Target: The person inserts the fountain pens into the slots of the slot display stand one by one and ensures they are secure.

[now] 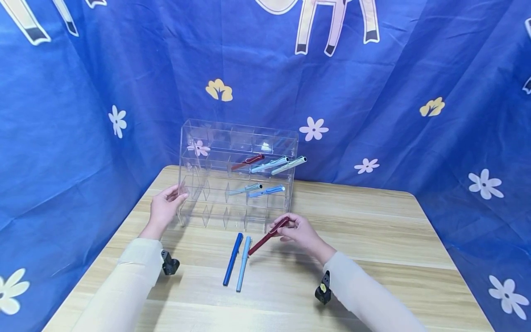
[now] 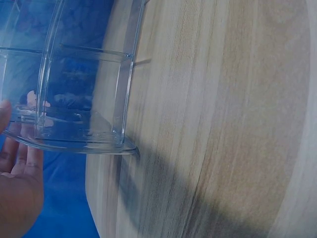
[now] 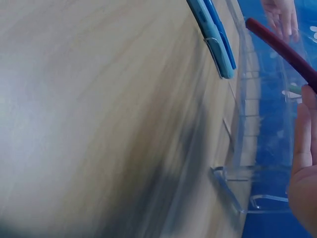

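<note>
A clear acrylic rack (image 1: 195, 193) with several compartments stands at the back of the table. My left hand (image 1: 164, 208) grips its left side edge, thumb in front and fingers behind, as the left wrist view also shows. In my right hand (image 1: 302, 234) a dark red pen (image 1: 265, 240) is pinched and held slanted above the table, just in front of the rack's right part. A dark blue pen (image 1: 233, 259) and a light blue pen (image 1: 244, 264) lie side by side on the table, left of the red pen's lower end.
Slanted in the rack's upper tier are a dark red pen (image 1: 247, 162), a light blue pen (image 1: 269, 164) and a pale green pen (image 1: 289, 165). Lower down sit a grey-green pen (image 1: 246, 189) and a blue pen (image 1: 267, 191). Behind the table (image 1: 365, 230) hangs a blue cloth (image 1: 257, 60).
</note>
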The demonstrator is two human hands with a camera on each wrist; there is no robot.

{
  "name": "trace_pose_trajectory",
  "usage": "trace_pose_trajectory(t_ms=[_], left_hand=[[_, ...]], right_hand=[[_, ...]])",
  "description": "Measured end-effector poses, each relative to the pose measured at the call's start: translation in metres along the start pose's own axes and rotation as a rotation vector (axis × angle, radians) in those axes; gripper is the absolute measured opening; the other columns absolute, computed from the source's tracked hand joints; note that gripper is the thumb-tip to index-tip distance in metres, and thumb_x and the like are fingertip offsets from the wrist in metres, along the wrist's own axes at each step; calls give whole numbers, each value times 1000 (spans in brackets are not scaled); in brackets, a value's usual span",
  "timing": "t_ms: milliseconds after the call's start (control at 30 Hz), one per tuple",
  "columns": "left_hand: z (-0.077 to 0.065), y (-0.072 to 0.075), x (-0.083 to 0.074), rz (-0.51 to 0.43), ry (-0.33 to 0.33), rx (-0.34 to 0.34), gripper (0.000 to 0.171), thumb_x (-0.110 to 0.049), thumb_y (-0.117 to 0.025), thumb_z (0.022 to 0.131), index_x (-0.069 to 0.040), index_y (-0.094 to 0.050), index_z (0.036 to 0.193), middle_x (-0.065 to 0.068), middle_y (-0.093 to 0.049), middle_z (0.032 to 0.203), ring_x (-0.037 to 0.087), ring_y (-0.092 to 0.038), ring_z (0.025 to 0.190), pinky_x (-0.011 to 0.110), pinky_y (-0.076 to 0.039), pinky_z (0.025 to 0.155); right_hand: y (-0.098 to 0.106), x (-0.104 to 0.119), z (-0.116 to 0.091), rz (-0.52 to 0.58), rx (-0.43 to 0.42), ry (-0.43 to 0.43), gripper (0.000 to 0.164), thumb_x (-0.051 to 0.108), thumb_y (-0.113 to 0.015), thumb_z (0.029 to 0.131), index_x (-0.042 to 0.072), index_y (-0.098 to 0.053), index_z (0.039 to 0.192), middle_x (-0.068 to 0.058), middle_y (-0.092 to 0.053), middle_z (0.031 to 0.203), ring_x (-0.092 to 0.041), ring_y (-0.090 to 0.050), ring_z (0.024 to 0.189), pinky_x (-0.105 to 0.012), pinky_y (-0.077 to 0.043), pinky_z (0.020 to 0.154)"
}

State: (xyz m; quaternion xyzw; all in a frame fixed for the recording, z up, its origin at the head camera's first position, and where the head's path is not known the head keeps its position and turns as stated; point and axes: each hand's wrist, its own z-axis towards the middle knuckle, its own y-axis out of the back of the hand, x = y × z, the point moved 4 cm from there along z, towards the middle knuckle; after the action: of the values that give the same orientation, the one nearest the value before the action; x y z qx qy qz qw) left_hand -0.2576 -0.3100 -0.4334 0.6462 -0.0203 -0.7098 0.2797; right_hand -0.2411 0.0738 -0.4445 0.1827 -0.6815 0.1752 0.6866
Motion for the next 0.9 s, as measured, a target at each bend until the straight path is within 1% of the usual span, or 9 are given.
trace_pose_trajectory(t_ms=[133, 233, 333, 367, 433, 533, 633, 767, 900], left_hand=[[0, 0, 0, 6, -4, -2, 48, -16, -63, 93, 6, -49, 134, 26, -56, 125, 38, -52, 118, 9, -46, 85], [0, -1, 0, 3, -5, -3, 47, -14, -63, 93, 6, -49, 134, 26, -56, 125, 38, -52, 118, 9, -46, 85], [0, -1, 0, 3, -6, -5, 47, -13, -63, 93, 6, -50, 134, 26, -56, 125, 38, -52, 118, 9, -46, 85], [0, -1, 0, 3, -7, -5, 47, -13, -64, 93, 6, -50, 134, 26, -56, 125, 38, -52, 118, 9, -46, 85], [0, -1, 0, 2, -6, -5, 47, -13, -64, 93, 6, -49, 134, 27, -56, 125, 38, -52, 118, 9, -46, 85], [1, -1, 0, 6, -7, -6, 48, -14, -64, 93, 6, -50, 134, 26, -56, 125, 38, -52, 118, 8, -46, 85], [1, -1, 1, 5, -6, -7, 48, -14, -64, 93, 6, -50, 133, 26, -56, 125, 38, -52, 118, 8, -46, 84], [1, -2, 2, 8, -9, -12, 47, -14, -65, 92, 6, -51, 132, 26, -57, 124, 36, -54, 116, 8, -46, 83], [1, -2, 1, 6, -23, -18, 44, -12, -65, 92, 6, -53, 130, 26, -58, 122, 27, -57, 112, 7, -46, 82]], right_hand=[[7, 7, -1, 9, -13, 63, 23, -9, -57, 88, -15, -55, 109, -28, -63, 110, -20, -69, 84, -48, -57, 75], [12, 11, -2, 42, -26, 96, 25, -12, -58, 86, -18, -54, 110, -27, -63, 108, -20, -68, 80, -53, -55, 76], [18, 14, -3, 69, -46, 116, 27, -13, -59, 85, -20, -53, 110, -20, -65, 103, -19, -67, 79, -58, -51, 79], [19, 15, -3, 66, -54, 123, 28, -13, -60, 85, -21, -53, 110, -19, -66, 102, -18, -67, 79, -57, -51, 79], [23, 18, -4, 51, -79, 136, 28, -13, -61, 84, -20, -53, 110, -15, -66, 99, -17, -67, 80, -52, -54, 79], [29, 21, -5, 34, -110, 154, 28, -13, -63, 83, -19, -55, 108, -14, -66, 96, -22, -67, 81, -42, -57, 76], [34, 23, -6, 32, -137, 171, 28, -14, -64, 82, -19, -56, 108, -12, -67, 93, -22, -67, 81, -39, -58, 75], [42, 27, -6, 30, -170, 200, 27, -16, -64, 81, -21, -56, 107, -13, -69, 92, -15, -67, 78, -35, -59, 74], [50, 30, -8, 19, -199, 230, 28, -13, -66, 81, -21, -57, 107, -17, -69, 94, -17, -68, 79, -31, -59, 72]])
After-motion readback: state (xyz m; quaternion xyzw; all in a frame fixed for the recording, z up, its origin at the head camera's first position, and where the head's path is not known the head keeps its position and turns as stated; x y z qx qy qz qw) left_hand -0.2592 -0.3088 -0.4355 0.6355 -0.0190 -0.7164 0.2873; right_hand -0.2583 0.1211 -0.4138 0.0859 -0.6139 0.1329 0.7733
